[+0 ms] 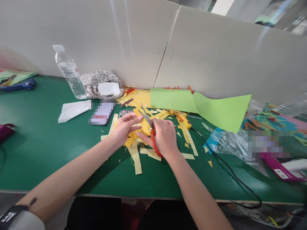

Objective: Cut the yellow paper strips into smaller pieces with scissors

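My right hand (165,134) is wrapped round a pair of scissors (155,145) with red handles. Their metal blades are parted and point up and to the left, near the fingertips of my left hand (125,129). A yellow paper piece (145,127) is between my two hands, pinched by my left fingers. Its lower part is partly hidden by them. Under and around both hands lie pale yellow paper strips (137,161) and small scraps. A clear pack of dark bits (125,112) sits just behind my left hand.
A yellow glue gun (183,120) with a black cord (223,161) lies to the right. Green paper sheets (218,110) lean against the partition. At left stand a water bottle (69,73), a phone (102,112) and a spotted cloth pouch (102,76). Plastic wrap (233,143) lies right.
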{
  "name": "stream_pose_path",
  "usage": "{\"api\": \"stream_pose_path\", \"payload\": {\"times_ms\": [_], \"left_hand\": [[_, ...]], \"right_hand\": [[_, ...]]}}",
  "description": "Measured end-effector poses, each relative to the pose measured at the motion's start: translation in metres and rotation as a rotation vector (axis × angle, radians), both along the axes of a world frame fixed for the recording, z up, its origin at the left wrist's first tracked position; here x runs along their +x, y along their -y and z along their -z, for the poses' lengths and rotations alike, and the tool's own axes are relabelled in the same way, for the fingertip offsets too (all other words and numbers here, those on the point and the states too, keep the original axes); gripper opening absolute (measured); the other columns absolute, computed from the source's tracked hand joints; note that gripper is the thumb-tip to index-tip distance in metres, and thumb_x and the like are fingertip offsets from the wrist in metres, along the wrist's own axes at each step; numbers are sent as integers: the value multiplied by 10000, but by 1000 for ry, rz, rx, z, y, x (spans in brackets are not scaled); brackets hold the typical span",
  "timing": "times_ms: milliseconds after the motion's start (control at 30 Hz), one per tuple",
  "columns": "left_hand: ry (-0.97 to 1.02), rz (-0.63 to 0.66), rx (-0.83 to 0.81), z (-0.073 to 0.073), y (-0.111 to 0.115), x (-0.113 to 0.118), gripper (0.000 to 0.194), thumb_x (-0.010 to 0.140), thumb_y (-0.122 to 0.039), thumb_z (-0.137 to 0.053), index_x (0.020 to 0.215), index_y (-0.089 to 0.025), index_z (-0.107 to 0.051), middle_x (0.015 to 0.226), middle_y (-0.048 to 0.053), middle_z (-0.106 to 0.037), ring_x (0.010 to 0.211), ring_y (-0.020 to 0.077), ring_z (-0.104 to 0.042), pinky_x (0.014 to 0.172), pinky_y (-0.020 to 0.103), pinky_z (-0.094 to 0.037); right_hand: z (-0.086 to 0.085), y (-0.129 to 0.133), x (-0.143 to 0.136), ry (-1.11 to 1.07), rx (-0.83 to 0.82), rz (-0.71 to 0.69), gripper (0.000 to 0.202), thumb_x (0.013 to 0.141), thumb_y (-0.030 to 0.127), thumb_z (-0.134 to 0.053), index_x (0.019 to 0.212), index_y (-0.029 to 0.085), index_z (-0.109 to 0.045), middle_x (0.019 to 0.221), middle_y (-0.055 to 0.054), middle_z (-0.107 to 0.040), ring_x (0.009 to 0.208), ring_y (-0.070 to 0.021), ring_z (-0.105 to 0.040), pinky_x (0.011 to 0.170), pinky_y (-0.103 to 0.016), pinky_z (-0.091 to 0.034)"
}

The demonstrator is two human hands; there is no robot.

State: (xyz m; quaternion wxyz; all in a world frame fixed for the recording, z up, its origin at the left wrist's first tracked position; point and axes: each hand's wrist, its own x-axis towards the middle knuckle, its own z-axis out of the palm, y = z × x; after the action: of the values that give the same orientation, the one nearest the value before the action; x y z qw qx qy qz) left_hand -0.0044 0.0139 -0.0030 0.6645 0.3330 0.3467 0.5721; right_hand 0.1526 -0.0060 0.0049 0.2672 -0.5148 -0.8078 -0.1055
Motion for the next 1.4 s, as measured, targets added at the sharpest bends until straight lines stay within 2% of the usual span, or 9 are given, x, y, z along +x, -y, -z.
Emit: {"api": "stream_pose_path", "payload": {"times_ms": [167,667,833,1400], "left_hand": [[0,70,-18,4,-2,-1,203,582,-227,-796,676,-160,-629,728,-17,-639,635,83,-616,597,194,-536],[19,108,-9,8,-5,-3,172,594,-223,-787,648,-158,-638,662,-26,-618,538,58,-573,531,169,-488],[41,128,-7,6,-4,-3,164,606,-220,-783,639,-157,-636,653,-23,-604,521,53,-538,486,162,-459],[43,160,-27,0,-1,-2,177,625,-228,-775,639,-150,-617,629,-35,-603,486,40,-502,503,170,-440]], "right_hand": [[1,0,0,14,-7,-8,331,828,509,-448,871,189,-522,760,-45,-608,746,-202,-541,828,-345,-298],[2,1,-1,19,11,-20,307,839,483,-433,839,193,-533,682,-29,-613,662,-182,-550,849,-343,-291],[3,1,0,7,28,-26,337,829,516,-438,829,194,-538,646,-17,-605,627,-171,-547,857,-340,-291],[4,0,0,-4,77,-32,380,825,548,-442,762,188,-548,531,22,-541,531,-133,-493,820,-310,-304]]}}
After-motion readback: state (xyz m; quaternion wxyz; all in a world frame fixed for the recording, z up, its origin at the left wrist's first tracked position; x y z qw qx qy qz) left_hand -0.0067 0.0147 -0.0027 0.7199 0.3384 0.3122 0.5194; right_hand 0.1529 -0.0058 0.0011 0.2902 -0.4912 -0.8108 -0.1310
